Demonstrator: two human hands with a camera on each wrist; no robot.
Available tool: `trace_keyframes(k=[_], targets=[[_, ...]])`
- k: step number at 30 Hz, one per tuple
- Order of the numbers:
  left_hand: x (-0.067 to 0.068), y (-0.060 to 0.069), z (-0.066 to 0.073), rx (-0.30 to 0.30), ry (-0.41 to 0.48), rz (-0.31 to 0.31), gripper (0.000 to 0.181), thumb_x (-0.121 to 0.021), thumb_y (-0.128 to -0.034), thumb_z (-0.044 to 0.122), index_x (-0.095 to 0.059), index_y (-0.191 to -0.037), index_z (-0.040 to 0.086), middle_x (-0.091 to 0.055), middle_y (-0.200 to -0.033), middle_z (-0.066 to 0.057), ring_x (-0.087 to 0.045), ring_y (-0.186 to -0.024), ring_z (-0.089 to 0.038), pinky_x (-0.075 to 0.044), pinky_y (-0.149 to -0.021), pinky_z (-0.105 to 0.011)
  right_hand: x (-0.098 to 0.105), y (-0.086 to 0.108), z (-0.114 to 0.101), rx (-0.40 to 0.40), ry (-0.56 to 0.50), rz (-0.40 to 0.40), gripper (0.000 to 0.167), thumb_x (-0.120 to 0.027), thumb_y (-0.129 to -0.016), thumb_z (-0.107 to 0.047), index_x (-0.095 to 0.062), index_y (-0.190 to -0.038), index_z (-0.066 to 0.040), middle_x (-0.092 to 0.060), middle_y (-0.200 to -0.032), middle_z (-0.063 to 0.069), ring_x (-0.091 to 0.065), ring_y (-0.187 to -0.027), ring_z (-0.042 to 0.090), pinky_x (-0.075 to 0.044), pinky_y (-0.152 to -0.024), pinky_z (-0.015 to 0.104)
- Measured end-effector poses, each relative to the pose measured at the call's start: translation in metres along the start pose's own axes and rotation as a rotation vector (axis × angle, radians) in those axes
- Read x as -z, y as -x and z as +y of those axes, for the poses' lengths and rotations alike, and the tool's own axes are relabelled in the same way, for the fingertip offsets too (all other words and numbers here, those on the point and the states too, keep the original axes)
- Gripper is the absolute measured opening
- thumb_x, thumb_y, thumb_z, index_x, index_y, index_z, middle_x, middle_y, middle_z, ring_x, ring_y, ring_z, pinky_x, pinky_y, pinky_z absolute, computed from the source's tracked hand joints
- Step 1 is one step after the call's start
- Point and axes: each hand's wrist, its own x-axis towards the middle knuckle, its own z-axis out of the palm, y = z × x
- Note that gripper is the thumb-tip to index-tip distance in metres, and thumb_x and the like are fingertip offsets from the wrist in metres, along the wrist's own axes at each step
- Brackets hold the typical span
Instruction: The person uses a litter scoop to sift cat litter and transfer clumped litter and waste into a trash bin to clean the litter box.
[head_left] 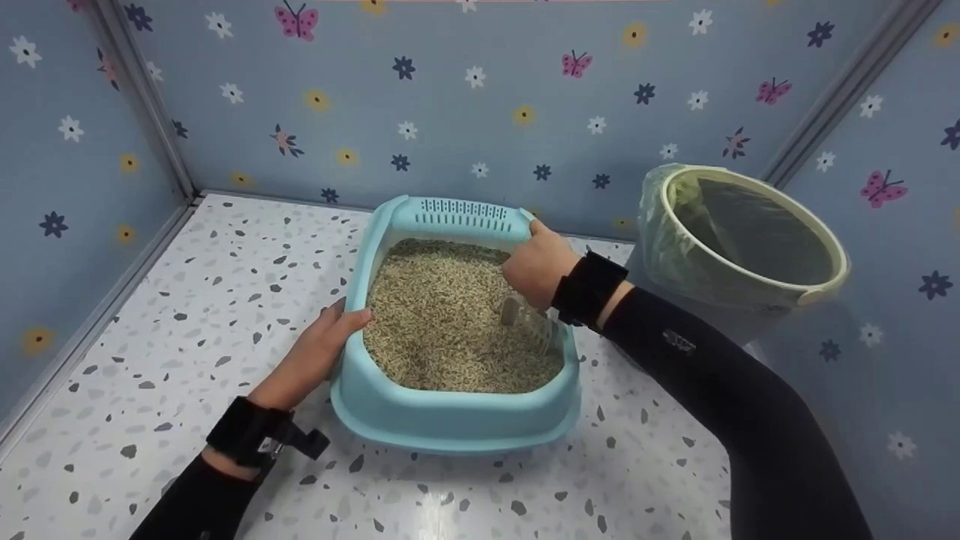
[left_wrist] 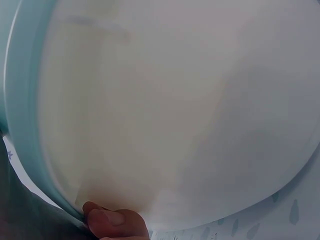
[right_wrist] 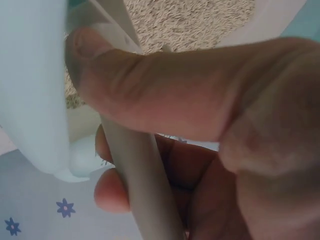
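Most fingers of the left hand [head_left: 319, 343] were lost to me behind the litter box [head_left: 457, 418]. The right hand [head_left: 544, 266] covered much of the handle of the scoop [head_left: 531, 326], and I couldn't tell how deep its head sat in the litter [head_left: 435, 315]. The right sleeve [head_left: 705, 375] hid the lower bin [head_left: 816, 292] in part; its mark [head_left: 679, 341] was too small to read. The left sleeve [head_left: 199, 499] ran off the head view's lower edge.

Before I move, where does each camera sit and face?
Head: worn on the head, facing forward and down at the blue litter box; left hand, right hand and black sleeves show.
Left wrist: worn there, facing the box's pale surface; fingertips show.
Right wrist: worn there, facing the scoop handle and litter; thumb and fingers show.
Head and right wrist share the litter.
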Motion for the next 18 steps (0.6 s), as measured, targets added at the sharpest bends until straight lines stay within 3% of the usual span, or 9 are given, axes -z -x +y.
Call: trace_keyframes(k=[4,7,11,15,18], targets=[[0.0,0.0,0.0,0.011,-0.003,0.005,0.088,-0.053,-0.1145,0.057,-0.017,-0.179,0.01,-0.045,-0.155,-0.027,-0.056,-0.136,-0.04,-0.037,-0.12,-0.053,0.001,0.004,0.0,0.022,-0.095,-0.09,0.031,-0.08,-0.092,-0.015,-0.055,-0.074,-0.019,-0.045,-0.065,-0.006,-0.043,-0.068,0.018,-0.047,-0.103,0.052],[0.001,0.0,-0.001,0.015,-0.006,0.006,0.087,-0.053,-0.1146,0.056,-0.016,-0.18,0.01,-0.043,-0.157,-0.027,-0.054,-0.138,-0.04,-0.036,-0.121,-0.054,0.001,0.007,0.001,0.036,-0.177,-0.141,0.035,-0.083,-0.087,-0.019,-0.052,-0.071,-0.021,-0.044,-0.066,-0.007,-0.042,-0.066,0.016,-0.051,-0.084,0.045],[0.001,0.0,-0.001,0.012,-0.002,0.0,0.087,-0.052,-0.1151,0.054,-0.014,-0.18,0.009,-0.041,-0.16,-0.027,-0.051,-0.141,-0.04,-0.033,-0.123,-0.056,0.002,0.01,0.0,0.04,-0.279,-0.187,0.038,-0.087,-0.085,-0.022,-0.053,-0.068,-0.022,-0.047,-0.066,-0.009,-0.043,-0.062,0.014,-0.047,-0.061,0.037],[0.0,0.001,0.0,0.015,0.012,-0.011,0.089,-0.052,-0.1147,0.057,-0.012,-0.18,0.012,-0.034,-0.165,-0.026,-0.046,-0.146,-0.041,-0.031,-0.124,-0.057,0.007,0.012,-0.002,0.054,-0.36,-0.24,0.043,-0.089,-0.086,-0.023,-0.051,-0.065,-0.023,-0.043,-0.063,-0.01,-0.039,-0.06,0.012,-0.038,-0.056,0.033],[-0.001,0.001,0.0,0.013,0.026,-0.016,0.089,-0.052,-0.1148,0.056,-0.01,-0.18,0.012,-0.027,-0.171,-0.026,-0.04,-0.151,-0.04,-0.027,-0.126,-0.058,0.007,0.012,-0.006,0.112,-0.435,-0.276,0.048,-0.089,-0.089,-0.023,-0.048,-0.063,-0.021,-0.037,-0.062,-0.008,-0.033,-0.058,0.011,-0.031,-0.056,0.032]])
